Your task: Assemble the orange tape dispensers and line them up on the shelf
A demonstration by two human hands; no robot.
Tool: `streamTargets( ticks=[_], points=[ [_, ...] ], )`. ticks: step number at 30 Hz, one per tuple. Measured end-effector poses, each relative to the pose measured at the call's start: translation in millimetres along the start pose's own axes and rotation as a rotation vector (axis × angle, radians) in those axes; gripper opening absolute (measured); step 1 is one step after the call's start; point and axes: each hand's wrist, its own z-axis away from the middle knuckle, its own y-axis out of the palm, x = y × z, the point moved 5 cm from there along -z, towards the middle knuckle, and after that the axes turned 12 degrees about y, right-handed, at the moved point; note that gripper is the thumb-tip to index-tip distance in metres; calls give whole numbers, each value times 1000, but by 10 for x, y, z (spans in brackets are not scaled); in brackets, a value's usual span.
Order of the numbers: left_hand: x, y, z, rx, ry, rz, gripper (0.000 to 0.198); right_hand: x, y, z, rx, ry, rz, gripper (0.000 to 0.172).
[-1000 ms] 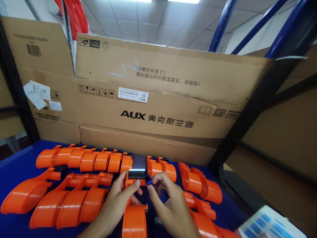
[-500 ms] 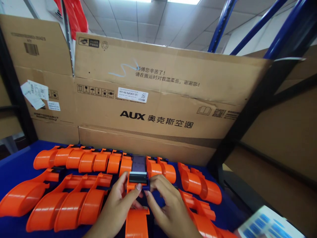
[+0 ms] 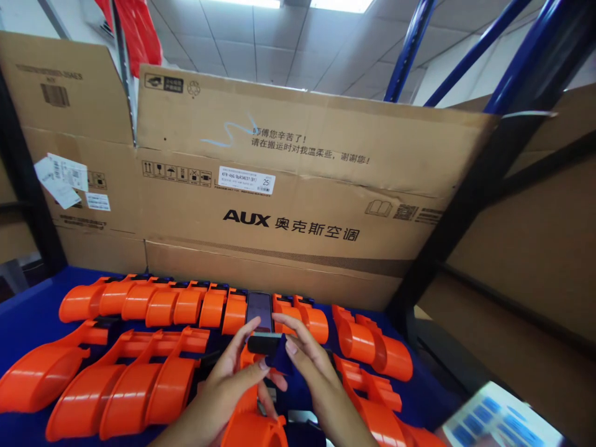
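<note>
Between my hands is an orange tape dispenser [image 3: 255, 429], its curved body toward me. Its head has a black strip [image 3: 261, 344] with a pale toothed edge, partly covered by fingers. My left hand [image 3: 237, 372] grips the dispenser's neck, thumb in front. My right hand [image 3: 311, 360] pinches a dark blue piece [image 3: 279, 357] at the right of the head; I cannot tell whether it is fixed to the dispenser. Just beyond the fingertips a phone [image 3: 259, 308] with a dark screen leans among the other dispensers.
Rows of orange dispensers [image 3: 135, 391] lie on the blue table surface [image 3: 32, 292] to the left, more [image 3: 372, 347] to the right. A large cardboard sheet [image 3: 298, 198] stands behind. A white box with blue print [image 3: 498, 416] is at lower right, beside a black post [image 3: 433, 248].
The dispenser has turned and tilted, so more of its orange neck shows. My right fingers have moved up, and the blue piece now stands out from the head. The view has shifted slightly.
</note>
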Motion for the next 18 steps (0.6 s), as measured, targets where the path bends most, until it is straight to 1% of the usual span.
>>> streamTargets(
  ticks=[2, 3, 5, 8, 9, 11, 13, 16, 18],
  points=[
    [1, 49, 33, 40, -35, 24, 91, -13, 37, -10, 83, 34, -82, 39],
    [-6, 73, 47, 55, -42, 35, 90, -12, 42, -13, 99, 34, -110, 39],
    [-41, 115, 65, 77, -19, 58, 86, -2, 26, -19, 64, 17, -130, 38],
    [-98, 139, 67, 102, 34, 42, 67, 17, 1, -16, -41, -21, -88, 35],
    [-105, 124, 60, 88, 37, 7, 59, 20, 12, -12, -50, -27, -66, 34],
    [-120, 65, 40, 25, 58, -88, 46, 22, 58, 0, -32, -34, -33, 30],
    [-138, 1, 19, -37, 103, -183, 38, 25, 97, 13, -15, -45, -19, 25],
    [-129, -41, 3, -54, 122, -250, 39, 33, 118, 20, 6, -54, -1, 23],
    [-103, -41, 3, -46, 94, -203, 42, 42, 93, 9, 0, -54, 45, 24]
  ],
)
